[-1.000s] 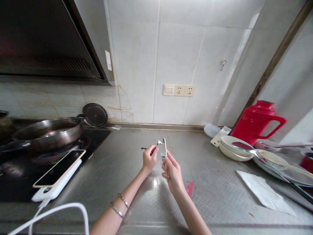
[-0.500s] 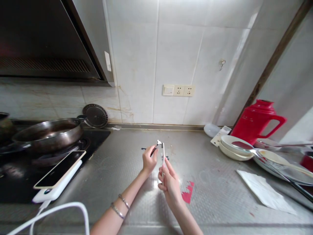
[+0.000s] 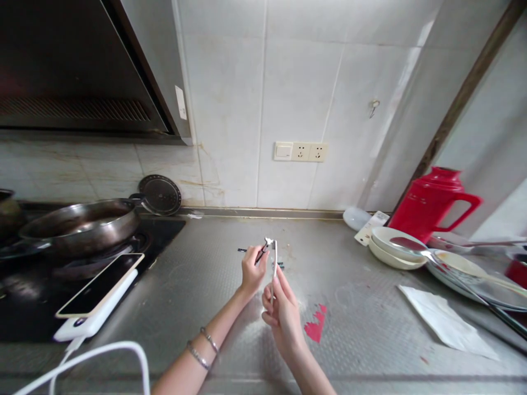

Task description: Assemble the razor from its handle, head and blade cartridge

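Note:
My left hand [image 3: 252, 270] is closed round a slim black-handled tool [image 3: 261, 254] with a small bright silver head; its exact kind is too small to tell. Pinched in my right hand [image 3: 283, 307] is a thin, pale, flat piece [image 3: 275, 262], seen edge-on and standing nearly upright. The tool's silver head is close beside the upper end of this piece; whether they touch, I cannot tell. A short black strip [image 3: 242, 250] lies left of my left hand. Small dark bits [image 3: 280, 265] are just right of the pale piece.
A torn red scrap [image 3: 316, 325] lies on the metal counter [image 3: 354, 340]. At left are a pan [image 3: 82, 225] on the stove and a phone [image 3: 101, 285] on a white power bank [image 3: 96, 315]. Bowls [image 3: 395, 258], a white tissue [image 3: 444, 323] and a red thermos [image 3: 432, 203] stand right.
My right hand has shifted slightly left, and the lower end of the pale piece has swung left with it. The tool's head has tilted a little to the right.

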A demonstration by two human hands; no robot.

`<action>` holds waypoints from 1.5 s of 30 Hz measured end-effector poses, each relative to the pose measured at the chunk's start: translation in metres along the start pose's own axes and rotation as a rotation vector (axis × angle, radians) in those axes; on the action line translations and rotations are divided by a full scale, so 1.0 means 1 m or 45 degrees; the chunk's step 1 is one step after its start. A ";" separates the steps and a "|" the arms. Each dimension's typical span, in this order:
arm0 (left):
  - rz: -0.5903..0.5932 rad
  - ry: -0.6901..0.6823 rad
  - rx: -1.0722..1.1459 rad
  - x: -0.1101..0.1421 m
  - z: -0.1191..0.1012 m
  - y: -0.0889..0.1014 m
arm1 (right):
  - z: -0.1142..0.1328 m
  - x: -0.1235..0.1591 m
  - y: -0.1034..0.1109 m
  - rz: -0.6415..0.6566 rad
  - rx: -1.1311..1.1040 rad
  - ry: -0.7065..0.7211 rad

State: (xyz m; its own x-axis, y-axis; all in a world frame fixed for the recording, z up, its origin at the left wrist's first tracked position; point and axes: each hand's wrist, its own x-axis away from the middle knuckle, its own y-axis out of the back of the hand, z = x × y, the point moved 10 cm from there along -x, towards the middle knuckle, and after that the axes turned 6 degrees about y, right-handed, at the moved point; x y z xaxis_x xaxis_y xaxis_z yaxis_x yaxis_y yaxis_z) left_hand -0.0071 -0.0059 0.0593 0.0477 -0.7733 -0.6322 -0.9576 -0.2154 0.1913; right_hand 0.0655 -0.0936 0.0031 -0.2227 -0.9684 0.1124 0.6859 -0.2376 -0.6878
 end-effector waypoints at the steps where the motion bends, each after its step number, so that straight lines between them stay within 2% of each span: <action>1: 0.001 0.005 0.004 0.000 0.001 0.000 | 0.003 -0.002 0.000 -0.002 -0.011 0.013; 5: 0.034 0.009 -0.002 0.002 0.002 -0.005 | 0.013 -0.011 -0.002 -0.002 -0.051 0.066; 12: -0.022 0.076 -0.005 0.001 0.011 -0.002 | -0.018 0.009 -0.005 0.028 -0.022 -0.044; 19: 0.026 0.093 -0.001 0.002 0.012 -0.006 | -0.007 0.002 -0.005 -0.010 -0.037 0.024; 25: 0.002 0.152 0.012 0.000 0.018 -0.004 | -0.022 0.010 -0.006 -0.019 -0.009 -0.008; 31: 0.057 0.130 0.017 -0.001 0.013 -0.005 | -0.003 0.001 -0.010 -0.006 0.022 0.094; 37: -0.004 0.186 0.042 -0.004 0.017 0.001 | -0.013 0.008 -0.012 0.027 0.081 0.022; 42: 0.077 0.137 0.095 -0.004 0.010 -0.003 | 0.008 -0.001 -0.009 -0.004 0.056 0.149; 45: 0.106 0.129 0.127 -0.004 0.007 -0.004 | 0.007 0.000 -0.007 -0.003 0.084 0.115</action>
State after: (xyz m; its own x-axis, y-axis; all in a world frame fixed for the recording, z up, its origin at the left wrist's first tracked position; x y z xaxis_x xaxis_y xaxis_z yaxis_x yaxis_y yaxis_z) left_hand -0.0055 0.0018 0.0560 -0.0093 -0.8431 -0.5376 -0.9827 -0.0918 0.1609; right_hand 0.0661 -0.0921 0.0129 -0.2840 -0.9577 0.0468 0.7289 -0.2473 -0.6384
